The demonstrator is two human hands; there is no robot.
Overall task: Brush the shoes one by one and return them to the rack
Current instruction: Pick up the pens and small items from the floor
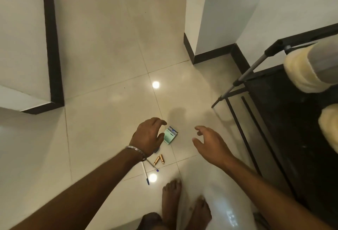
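Observation:
Both my hands hang over the tiled floor and hold nothing. My left hand (149, 135), with a metal bangle at the wrist, has loosely curled fingers just left of a small green box (171, 135) on the floor. My right hand (210, 141) is spread and relaxed, to the right of the box. The shoe rack (243, 83), with metal poles and dark shelves, stands at the right edge. On it sit two pale, cream-soled shoes, one higher (307, 68) and one lower (329, 129), both partly cut off. No brush is in view.
Two gold cylinders (159, 159) and two pens (146, 174) lie on the floor near my bare feet (172, 202). White walls with dark skirting stand at the left (53, 46) and at the back right (206, 54).

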